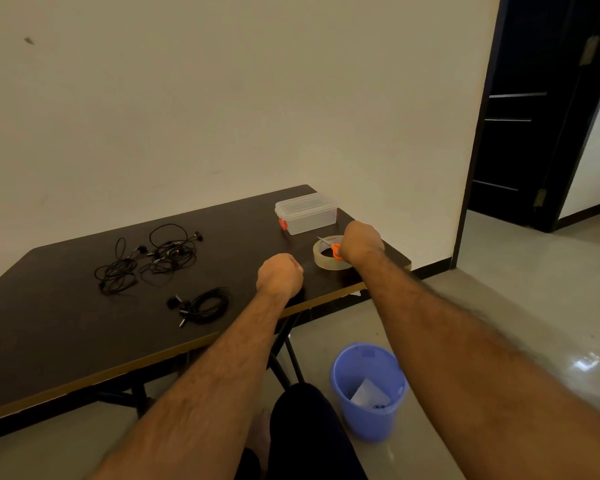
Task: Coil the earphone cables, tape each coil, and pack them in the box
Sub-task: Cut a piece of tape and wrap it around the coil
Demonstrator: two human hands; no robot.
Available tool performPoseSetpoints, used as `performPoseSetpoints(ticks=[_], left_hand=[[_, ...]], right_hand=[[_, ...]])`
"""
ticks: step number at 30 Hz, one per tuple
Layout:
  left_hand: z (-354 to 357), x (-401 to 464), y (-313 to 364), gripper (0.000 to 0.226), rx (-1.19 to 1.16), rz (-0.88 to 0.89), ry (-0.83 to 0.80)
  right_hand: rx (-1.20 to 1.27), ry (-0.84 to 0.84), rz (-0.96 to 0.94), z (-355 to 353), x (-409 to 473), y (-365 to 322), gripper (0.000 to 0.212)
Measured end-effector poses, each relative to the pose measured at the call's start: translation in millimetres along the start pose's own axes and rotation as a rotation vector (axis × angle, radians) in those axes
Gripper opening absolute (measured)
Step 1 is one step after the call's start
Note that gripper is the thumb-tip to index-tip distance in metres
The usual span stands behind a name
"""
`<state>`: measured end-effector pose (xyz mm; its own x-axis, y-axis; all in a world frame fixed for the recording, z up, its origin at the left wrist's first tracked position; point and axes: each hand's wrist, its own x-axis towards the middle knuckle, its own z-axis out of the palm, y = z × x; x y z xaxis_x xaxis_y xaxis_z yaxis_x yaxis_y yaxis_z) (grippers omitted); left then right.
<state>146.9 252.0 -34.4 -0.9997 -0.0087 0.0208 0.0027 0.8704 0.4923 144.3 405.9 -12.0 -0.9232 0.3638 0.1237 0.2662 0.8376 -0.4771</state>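
the right hand [360, 241] is at the tape roll [330, 253] near the right corner of the counter [66, 323], and its fingers seem to grip the orange handle of the scissors [331, 247] lying across the roll. the left hand [280, 274] is curled in a fist near the front edge; if it holds something, i cannot tell. the coiled earphone cable [207, 305] lies to the left of the left hand, so this hand is nearer to it. the loose cables [149, 259] lie further left, toward the back edge. the closed box [306, 213] stands just behind the tape.
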Motion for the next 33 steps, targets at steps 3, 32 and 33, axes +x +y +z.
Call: performPoseSetpoints(ticks=[3, 32, 33], left_hand=[[-3.0, -6.9, -8.7, 0.017, -0.009, 0.006, 0.003], [-36.4, -23.0, -23.4, 0.015, -0.678, -0.334, -0.284], [-36.5, -22.1, -22.6, 0.015, -0.687, -0.342, -0.288]], right_hand=[[0.008, 0.033, 0.032, 2.8, -8.6, -11.1, 0.040], [0.576, -0.863, -0.123, -17.5, -47.7, 33.9, 0.040], [0.560, -0.912, -0.135, -17.1, -49.9, 35.7, 0.046]])
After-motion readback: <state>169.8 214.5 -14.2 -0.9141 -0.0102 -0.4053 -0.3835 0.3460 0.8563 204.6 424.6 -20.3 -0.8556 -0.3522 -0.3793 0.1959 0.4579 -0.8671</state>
